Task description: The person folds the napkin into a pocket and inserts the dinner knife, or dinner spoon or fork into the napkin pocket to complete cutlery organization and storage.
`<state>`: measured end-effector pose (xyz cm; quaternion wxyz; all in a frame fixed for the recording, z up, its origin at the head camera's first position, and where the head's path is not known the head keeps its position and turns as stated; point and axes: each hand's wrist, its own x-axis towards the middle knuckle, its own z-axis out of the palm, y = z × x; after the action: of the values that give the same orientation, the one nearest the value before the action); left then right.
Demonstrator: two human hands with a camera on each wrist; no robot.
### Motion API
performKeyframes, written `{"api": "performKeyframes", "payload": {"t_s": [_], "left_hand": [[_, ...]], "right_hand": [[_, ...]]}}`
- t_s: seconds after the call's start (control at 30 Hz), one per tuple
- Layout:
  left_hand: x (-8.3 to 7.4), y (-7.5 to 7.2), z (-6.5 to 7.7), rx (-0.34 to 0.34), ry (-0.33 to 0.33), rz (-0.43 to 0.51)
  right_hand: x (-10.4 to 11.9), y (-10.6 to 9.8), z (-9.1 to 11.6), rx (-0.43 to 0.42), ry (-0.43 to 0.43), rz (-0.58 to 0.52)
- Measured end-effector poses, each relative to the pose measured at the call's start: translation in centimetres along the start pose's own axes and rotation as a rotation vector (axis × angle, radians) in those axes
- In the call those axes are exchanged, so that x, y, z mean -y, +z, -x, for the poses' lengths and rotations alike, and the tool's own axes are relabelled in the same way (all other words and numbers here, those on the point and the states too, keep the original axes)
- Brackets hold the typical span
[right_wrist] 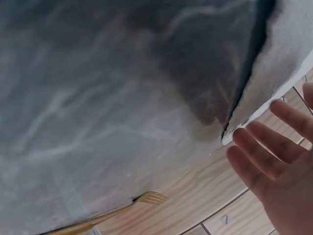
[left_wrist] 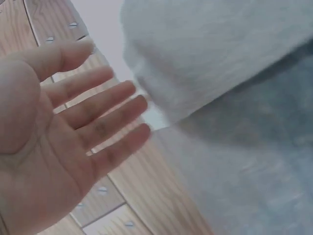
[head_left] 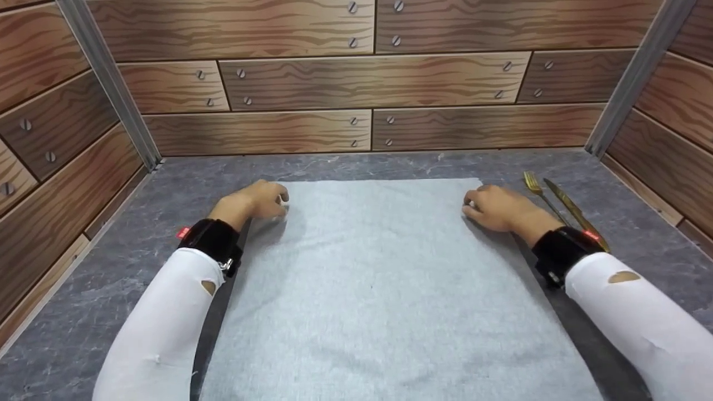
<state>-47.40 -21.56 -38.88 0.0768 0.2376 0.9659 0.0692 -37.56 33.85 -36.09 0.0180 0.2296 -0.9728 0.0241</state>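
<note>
A pale grey-blue cloth [head_left: 390, 267] lies spread out with faint wrinkles, its near end running out of the head view. At its far left corner is my left hand [head_left: 250, 200], thumb and fingers apart. In the left wrist view the fingers of that hand [left_wrist: 73, 127] are loosely extended beside the cloth's corner [left_wrist: 195, 58], holding nothing. My right hand [head_left: 496, 207] is at the far right corner. In the right wrist view its relaxed fingers [right_wrist: 257, 152] lie by the cloth's edge [right_wrist: 283, 54]; whether they touch it I cannot tell.
To the right of the cloth, a gold fork [head_left: 533, 182] and a gold knife [head_left: 574, 209] lie on the grey marbled tabletop [head_left: 139, 267], partly behind my right wrist. Wood-plank-patterned walls [head_left: 367, 83] enclose the back and both sides.
</note>
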Motion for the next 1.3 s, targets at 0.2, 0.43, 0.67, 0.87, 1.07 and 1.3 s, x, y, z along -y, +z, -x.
{"api": "performKeyframes", "payload": {"t_s": [0.2, 0.43, 0.67, 0.87, 1.07, 1.3], "left_hand": [[4.1, 2.5, -1.7, -0.175, 0.046, 0.059], [3.4, 2.8, -0.6, -0.155, 0.032, 0.050], [2.7, 3.1, 0.2, -0.131, 0.028, -0.001], [2.7, 3.3, -0.3, -0.100, 0.043, -0.100], [3.2, 2.6, -2.4, 0.025, -0.038, -0.119], [3.8, 1.4, -5.6, 0.103, -0.094, -0.084]], "right_hand": [[-2.0, 0.3, -0.8, -0.043, -0.029, -0.054], [-5.0, 2.9, -2.1, -0.091, -0.069, -0.109], [-4.5, 3.8, -2.6, -0.086, -0.079, -0.156], [-1.8, 0.9, -0.9, -0.028, -0.099, -0.190], [-1.1, -1.4, -1.0, 0.108, -0.010, -0.181], [-13.3, 6.1, -8.6, 0.098, 0.016, -0.093]]}}
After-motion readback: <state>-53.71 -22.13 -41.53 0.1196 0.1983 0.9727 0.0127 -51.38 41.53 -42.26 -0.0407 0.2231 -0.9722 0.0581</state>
